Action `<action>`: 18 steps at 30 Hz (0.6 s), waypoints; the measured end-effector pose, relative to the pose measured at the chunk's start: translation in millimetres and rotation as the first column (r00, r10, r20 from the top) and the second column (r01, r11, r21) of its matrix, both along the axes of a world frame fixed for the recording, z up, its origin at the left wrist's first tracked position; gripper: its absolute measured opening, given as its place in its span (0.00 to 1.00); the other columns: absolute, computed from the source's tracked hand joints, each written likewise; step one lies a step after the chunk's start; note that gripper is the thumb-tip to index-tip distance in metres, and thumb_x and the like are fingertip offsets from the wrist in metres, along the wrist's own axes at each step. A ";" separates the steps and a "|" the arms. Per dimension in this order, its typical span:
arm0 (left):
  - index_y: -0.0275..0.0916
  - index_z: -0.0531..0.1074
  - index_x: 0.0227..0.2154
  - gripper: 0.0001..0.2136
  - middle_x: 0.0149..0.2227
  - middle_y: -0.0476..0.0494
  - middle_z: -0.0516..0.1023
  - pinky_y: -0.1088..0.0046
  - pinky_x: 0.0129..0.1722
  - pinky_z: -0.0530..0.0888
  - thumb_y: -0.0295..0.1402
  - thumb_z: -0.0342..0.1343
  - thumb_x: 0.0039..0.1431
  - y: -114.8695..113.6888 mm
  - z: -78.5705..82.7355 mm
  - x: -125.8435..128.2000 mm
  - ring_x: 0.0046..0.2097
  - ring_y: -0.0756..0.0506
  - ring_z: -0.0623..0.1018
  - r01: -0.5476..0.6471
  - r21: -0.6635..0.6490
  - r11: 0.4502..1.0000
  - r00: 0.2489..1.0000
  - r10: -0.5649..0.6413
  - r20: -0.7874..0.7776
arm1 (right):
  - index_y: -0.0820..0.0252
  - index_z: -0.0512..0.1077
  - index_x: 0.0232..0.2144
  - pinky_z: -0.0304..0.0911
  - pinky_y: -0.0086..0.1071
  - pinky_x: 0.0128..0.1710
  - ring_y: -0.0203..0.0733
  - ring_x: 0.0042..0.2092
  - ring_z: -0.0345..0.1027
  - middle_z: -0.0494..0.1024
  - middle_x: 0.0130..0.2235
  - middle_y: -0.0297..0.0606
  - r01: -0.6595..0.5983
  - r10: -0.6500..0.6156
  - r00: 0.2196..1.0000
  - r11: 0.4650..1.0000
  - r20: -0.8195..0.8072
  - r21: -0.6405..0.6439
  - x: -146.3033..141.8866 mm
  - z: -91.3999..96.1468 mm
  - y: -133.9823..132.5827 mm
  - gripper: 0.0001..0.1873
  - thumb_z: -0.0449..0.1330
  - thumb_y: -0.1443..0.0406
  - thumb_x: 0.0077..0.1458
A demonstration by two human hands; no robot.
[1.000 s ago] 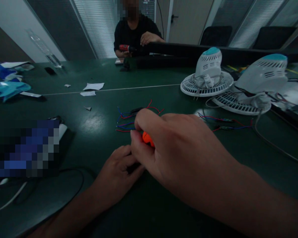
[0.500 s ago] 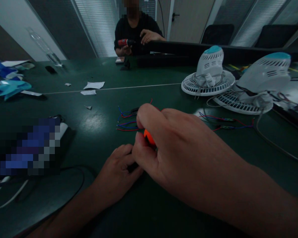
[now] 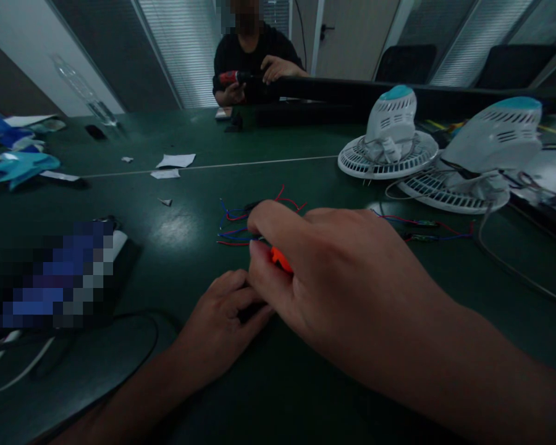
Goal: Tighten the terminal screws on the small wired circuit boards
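Observation:
My right hand [image 3: 333, 278] is closed around a bright orange object [image 3: 282, 259]; it may be a tool's handle, but most of it is hidden by the fingers. Low on the table, my left hand [image 3: 227, 315] has its fingers bent and pressed together, with the tips hidden beneath the right hand. What they hold, if anything, does not show. Just beyond the hands lie thin red and blue wires [image 3: 234, 236], partly covered by the right hand. To the right are more wires with small circuit boards [image 3: 424, 238].
Two white fan heads with blue tops [image 3: 391, 123] lie face down at the back right, with a loose grey cable [image 3: 505, 259]. Paper scraps [image 3: 176, 161] and a blurred device [image 3: 58, 272] are at left. Across the table, a person [image 3: 254, 62] holds a red power drill [image 3: 231, 78].
My right hand has turned and tilted slightly over the same spot, uncovering more of the red wire behind it. The left hand has barely moved.

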State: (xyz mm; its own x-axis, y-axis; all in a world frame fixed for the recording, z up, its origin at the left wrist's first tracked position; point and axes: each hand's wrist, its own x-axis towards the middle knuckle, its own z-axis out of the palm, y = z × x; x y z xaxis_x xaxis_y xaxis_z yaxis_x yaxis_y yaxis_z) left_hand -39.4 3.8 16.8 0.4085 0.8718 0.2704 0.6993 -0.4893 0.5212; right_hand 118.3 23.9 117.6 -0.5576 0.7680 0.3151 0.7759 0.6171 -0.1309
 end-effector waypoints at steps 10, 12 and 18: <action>0.46 0.74 0.32 0.10 0.33 0.50 0.73 0.70 0.34 0.69 0.28 0.48 0.56 0.3 -9.0 -1.4 0.35 0.48 0.71 -0.025 0.029 0.999 1.000 0.025 -0.013 | 0.53 0.64 0.39 0.48 0.34 0.20 0.40 0.23 0.61 0.70 0.23 0.31 -0.023 0.021 0.998 0.999 -0.054 -0.037 1.7 -0.6 1.3 0.12 0.53 0.68 0.50; 0.46 0.74 0.31 0.09 0.31 0.50 0.72 0.70 0.33 0.69 0.29 0.49 0.55 -0.3 -9.4 -2.2 0.34 0.48 0.71 -0.027 0.027 0.999 0.999 0.028 -0.024 | 0.53 0.64 0.35 0.48 0.34 0.20 0.39 0.24 0.61 0.69 0.24 0.31 -0.014 0.012 0.999 0.998 -0.037 -0.059 1.6 0.0 1.9 0.08 0.53 0.68 0.50; 0.44 0.74 0.28 0.09 0.29 0.50 0.72 0.69 0.33 0.70 0.29 0.48 0.55 0.1 -9.1 -1.9 0.33 0.47 0.71 -0.036 -0.024 0.999 0.998 0.034 -0.044 | 0.53 0.62 0.29 0.48 0.35 0.21 0.39 0.24 0.60 0.67 0.23 0.31 -0.027 0.026 0.999 0.999 -0.037 -0.046 1.8 1.9 1.0 0.04 0.52 0.69 0.51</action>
State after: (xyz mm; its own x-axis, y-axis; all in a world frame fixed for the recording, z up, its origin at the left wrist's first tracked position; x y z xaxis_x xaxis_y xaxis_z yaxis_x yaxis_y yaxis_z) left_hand -41.3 3.9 7.6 0.3886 0.8919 0.2314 0.7382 -0.4516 0.5010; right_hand 120.1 24.9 119.5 -0.5668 0.7672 0.3003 0.7535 0.6301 -0.1876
